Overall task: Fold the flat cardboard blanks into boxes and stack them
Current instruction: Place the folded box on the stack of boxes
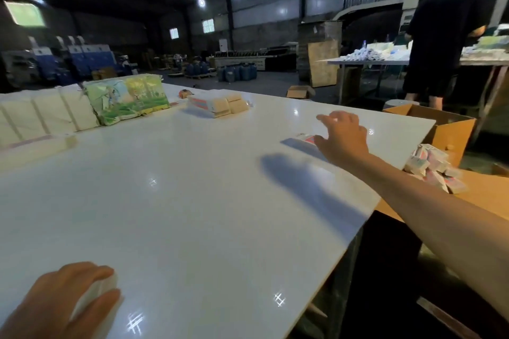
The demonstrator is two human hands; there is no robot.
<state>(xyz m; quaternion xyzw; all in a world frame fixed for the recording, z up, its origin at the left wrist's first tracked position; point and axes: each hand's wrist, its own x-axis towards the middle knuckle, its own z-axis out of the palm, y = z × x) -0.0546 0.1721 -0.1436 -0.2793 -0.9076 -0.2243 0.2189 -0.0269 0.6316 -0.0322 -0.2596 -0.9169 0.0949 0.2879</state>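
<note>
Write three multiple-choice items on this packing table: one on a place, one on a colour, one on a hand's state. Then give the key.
1. Where does the flat blank lie?
A. under the left hand
B. beside the right hand, near the table's right edge
C. in the brown carton

2. What colour is the table top?
A. white
B. black
C. red

3. What is the left hand doing?
A. hanging idle
B. pointing
C. holding a small white box

Key: 1 B, the blank lies by the outstretched fingers; 2 A, glossy white surface; 3 C, fingers and thumb curl round it.
</note>
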